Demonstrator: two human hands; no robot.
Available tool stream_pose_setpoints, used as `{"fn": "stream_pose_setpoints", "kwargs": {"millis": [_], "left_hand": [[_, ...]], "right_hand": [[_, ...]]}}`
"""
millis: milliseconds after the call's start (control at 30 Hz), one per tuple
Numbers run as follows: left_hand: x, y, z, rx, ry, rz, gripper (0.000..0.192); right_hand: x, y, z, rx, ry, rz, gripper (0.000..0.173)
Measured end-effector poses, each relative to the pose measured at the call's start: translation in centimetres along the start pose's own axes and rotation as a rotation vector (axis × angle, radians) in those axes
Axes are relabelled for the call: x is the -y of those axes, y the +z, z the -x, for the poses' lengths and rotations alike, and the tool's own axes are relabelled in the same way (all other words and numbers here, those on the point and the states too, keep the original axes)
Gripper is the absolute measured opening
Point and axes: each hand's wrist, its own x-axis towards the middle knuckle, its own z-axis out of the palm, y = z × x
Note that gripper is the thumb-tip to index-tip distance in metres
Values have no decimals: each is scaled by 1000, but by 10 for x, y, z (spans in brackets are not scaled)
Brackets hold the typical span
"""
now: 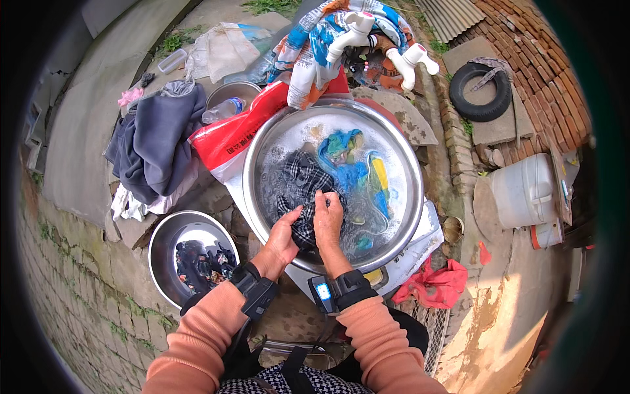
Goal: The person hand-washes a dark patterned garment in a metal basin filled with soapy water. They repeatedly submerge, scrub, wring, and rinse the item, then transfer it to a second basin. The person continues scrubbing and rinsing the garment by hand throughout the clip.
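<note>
A wide metal basin (411, 224) of soapy water stands before me. In it my left hand (281, 241) and my right hand (328, 216) grip a wet black-and-white checked cloth (305, 170) between them. Part of that cloth lies in the suds. Just beyond my right hand a blue-green cloth (337, 160) floats in a bunch. Beside it is a yellow and blue fabric piece (380, 184) with a thin cord trailing in the water. The lower parts of these pieces are hidden under the foam.
A smaller metal bowl (160, 246) with dark floral cloth sits at left. Grey garments (152, 138) are heaped behind it. Two white taps (355, 34) rise beyond the basin over a printed cloth. A red cloth (438, 285), a tyre (457, 93) and a plastic bucket (514, 189) lie to the right.
</note>
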Motion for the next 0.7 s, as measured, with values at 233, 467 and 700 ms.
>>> {"fn": "stream_pose_setpoints", "kwargs": {"millis": [233,467,700], "left_hand": [[-6,22,10,-191,84,-126,25],[-13,30,19,99,-227,-55,35],[-1,23,15,-103,-23,-170,25]], "right_hand": [[39,-11,15,211,-146,281,30],[19,-7,11,192,-284,102,27],[29,-10,4,108,-140,256,28]]}}
